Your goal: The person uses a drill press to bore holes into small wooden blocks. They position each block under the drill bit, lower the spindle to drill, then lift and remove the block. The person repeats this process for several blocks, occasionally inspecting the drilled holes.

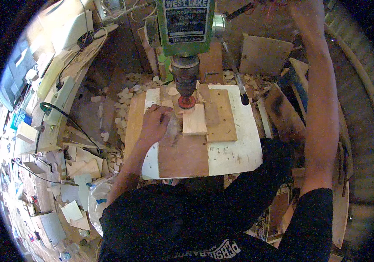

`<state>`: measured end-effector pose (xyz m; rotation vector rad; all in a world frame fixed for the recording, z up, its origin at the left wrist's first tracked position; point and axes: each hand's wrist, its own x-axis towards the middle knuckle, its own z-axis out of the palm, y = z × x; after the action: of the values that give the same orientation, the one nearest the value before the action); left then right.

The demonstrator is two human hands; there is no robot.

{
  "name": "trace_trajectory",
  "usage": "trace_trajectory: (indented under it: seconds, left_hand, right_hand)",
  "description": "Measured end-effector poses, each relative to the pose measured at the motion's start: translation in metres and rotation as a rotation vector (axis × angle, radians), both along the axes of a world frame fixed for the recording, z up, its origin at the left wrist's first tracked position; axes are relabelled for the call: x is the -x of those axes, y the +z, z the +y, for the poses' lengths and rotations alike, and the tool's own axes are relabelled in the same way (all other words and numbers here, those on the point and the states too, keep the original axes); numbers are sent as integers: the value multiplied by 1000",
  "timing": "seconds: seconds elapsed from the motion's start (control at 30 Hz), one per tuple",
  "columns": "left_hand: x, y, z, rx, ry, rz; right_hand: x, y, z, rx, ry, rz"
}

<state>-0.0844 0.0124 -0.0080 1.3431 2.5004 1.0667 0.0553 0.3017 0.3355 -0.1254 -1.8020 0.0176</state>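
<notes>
Both hands are at a green drill press (186, 26). From the head camera, the left hand (155, 124) lies palm-down with fingers curled on a small pale wood block (194, 119), pressing it onto a brown board (182, 153) on the white table plate (235, 153). That block sits directly beneath the chuck, where a red round sanding head (187, 102) touches its far edge. The right hand (298, 6) reaches up to the top rim of the picture; whether it grips anything cannot be told. Wood offcuts (121, 98) litter the bench at left.
</notes>
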Motion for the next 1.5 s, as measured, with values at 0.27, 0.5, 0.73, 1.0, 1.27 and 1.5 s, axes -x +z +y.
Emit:
trace_trajectory:
  seconds: [0.27,0.5,0.73,1.0,1.27,1.5]
  left_hand:
    - [-59,15,-6,80,-146,50]
    - [-12,14,-9,8,-321,-141]
    - [13,-15,9,185,-164,134]
    - [-19,4,-5,41,38,1]
    - [-66,23,-3,81,-124,-6]
    - [-69,16,3,98,-56,37]
  right_hand:
    - [-18,-12,-12,-32,-12,5]
    - [-33,-19,-26,-69,-38,-24]
    - [-20,-12,-17,-81,-15,5]
    - [-18,-12,-12,-89,34,17]
    - [-23,-17,-16,-62,-11,23]
    - [-61,-63,-35,-9,-175,-22]
